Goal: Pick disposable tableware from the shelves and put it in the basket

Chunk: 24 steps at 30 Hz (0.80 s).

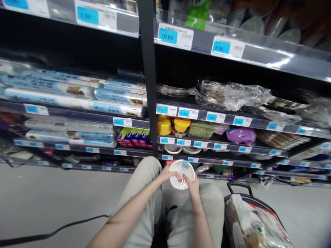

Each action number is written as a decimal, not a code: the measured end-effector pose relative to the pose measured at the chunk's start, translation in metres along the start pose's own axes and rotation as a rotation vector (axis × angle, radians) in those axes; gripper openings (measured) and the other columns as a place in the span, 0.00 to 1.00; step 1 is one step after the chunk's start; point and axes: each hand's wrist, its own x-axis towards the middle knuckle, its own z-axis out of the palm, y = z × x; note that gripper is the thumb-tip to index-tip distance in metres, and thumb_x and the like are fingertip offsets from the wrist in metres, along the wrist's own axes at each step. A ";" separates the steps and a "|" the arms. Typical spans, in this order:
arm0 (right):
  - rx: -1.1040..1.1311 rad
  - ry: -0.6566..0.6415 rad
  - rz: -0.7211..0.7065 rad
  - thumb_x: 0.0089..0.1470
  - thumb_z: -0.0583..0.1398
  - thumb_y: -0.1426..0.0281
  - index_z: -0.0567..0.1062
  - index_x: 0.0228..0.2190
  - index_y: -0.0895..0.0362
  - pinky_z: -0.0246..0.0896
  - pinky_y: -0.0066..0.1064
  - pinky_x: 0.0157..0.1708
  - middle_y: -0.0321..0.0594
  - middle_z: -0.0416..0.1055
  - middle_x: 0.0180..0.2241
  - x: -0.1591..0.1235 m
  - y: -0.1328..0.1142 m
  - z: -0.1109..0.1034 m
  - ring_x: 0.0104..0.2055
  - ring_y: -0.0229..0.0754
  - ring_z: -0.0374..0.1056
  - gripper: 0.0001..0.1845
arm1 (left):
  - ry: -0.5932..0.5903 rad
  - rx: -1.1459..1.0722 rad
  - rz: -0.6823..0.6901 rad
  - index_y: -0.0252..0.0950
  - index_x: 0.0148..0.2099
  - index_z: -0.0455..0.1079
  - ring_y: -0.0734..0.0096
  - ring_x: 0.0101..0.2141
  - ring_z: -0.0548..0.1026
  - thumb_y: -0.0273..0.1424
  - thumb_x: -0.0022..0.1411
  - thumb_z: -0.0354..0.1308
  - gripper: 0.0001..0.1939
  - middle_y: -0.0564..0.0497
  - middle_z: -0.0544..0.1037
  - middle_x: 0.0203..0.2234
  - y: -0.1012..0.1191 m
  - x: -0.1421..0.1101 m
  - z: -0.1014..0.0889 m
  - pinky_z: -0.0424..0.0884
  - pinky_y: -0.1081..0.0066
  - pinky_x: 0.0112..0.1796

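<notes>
A pack of white bowls (181, 184) in clear plastic wrap, with a pale blue-green label at its top, is held between my knees in front of the low shelves. My left hand (167, 174) grips its left side, with the thumb lying over the front. On the right side my right hand (192, 184) holds it the same way, its thumb also on the front. The fingers behind the pack are hidden. Close beyond it, similar white bowls (173, 148) sit on a lower shelf.
Shelves with price tags (167, 110) run across the view, split by a dark upright post (150, 69). Film rolls (51, 100) lie at left, plastic-wrapped metal goods (232, 94) at right. A loaded basket (254, 220) stands by my right knee. A black cord (64, 227) crosses the floor.
</notes>
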 end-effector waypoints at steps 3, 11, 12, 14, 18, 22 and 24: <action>0.003 0.003 0.025 0.33 0.69 0.57 0.74 0.44 0.59 0.69 0.43 0.45 0.46 0.78 0.39 -0.001 0.003 0.002 0.42 0.53 0.74 0.35 | 0.006 -0.010 -0.007 0.33 0.36 0.76 0.55 0.39 0.77 0.27 0.37 0.69 0.18 0.46 0.81 0.33 0.002 0.000 0.001 0.71 0.59 0.45; 0.041 -0.019 0.022 0.34 0.69 0.57 0.73 0.46 0.59 0.70 0.42 0.44 0.46 0.78 0.40 0.000 0.007 0.003 0.43 0.53 0.73 0.36 | 0.001 -0.041 -0.008 0.33 0.36 0.77 0.52 0.40 0.76 0.28 0.33 0.68 0.20 0.47 0.81 0.34 0.009 -0.005 0.003 0.71 0.62 0.45; 0.055 -0.028 0.022 0.34 0.69 0.58 0.73 0.45 0.59 0.70 0.41 0.44 0.46 0.78 0.40 0.000 0.008 0.003 0.42 0.53 0.74 0.35 | 0.000 -0.042 -0.007 0.33 0.35 0.77 0.52 0.40 0.76 0.28 0.33 0.68 0.20 0.47 0.81 0.34 0.009 -0.005 0.003 0.71 0.62 0.46; 0.074 -0.044 0.027 0.34 0.69 0.58 0.73 0.44 0.59 0.70 0.41 0.43 0.46 0.78 0.39 0.001 0.009 0.002 0.42 0.52 0.74 0.34 | -0.003 -0.043 -0.007 0.34 0.36 0.76 0.52 0.40 0.76 0.29 0.33 0.68 0.20 0.47 0.81 0.34 0.008 -0.005 0.003 0.71 0.62 0.46; 0.034 -0.035 0.039 0.33 0.69 0.58 0.73 0.43 0.59 0.69 0.41 0.44 0.46 0.78 0.38 0.005 0.013 -0.001 0.41 0.52 0.73 0.34 | -0.005 -0.039 -0.007 0.34 0.36 0.76 0.51 0.40 0.76 0.30 0.34 0.68 0.21 0.46 0.81 0.34 0.005 -0.004 0.002 0.71 0.61 0.45; 0.017 -0.036 0.043 0.32 0.69 0.58 0.74 0.44 0.60 0.67 0.42 0.47 0.46 0.77 0.40 0.005 0.011 -0.002 0.43 0.52 0.73 0.35 | -0.003 -0.028 -0.008 0.34 0.37 0.75 0.51 0.40 0.76 0.30 0.34 0.68 0.22 0.45 0.81 0.35 0.001 -0.001 0.001 0.71 0.61 0.46; 0.010 -0.028 0.042 0.32 0.69 0.59 0.74 0.44 0.60 0.67 0.42 0.47 0.46 0.78 0.40 0.004 0.007 -0.002 0.43 0.53 0.73 0.34 | -0.006 -0.018 -0.010 0.33 0.37 0.75 0.50 0.41 0.76 0.30 0.34 0.68 0.22 0.44 0.81 0.36 -0.002 0.000 0.000 0.71 0.61 0.46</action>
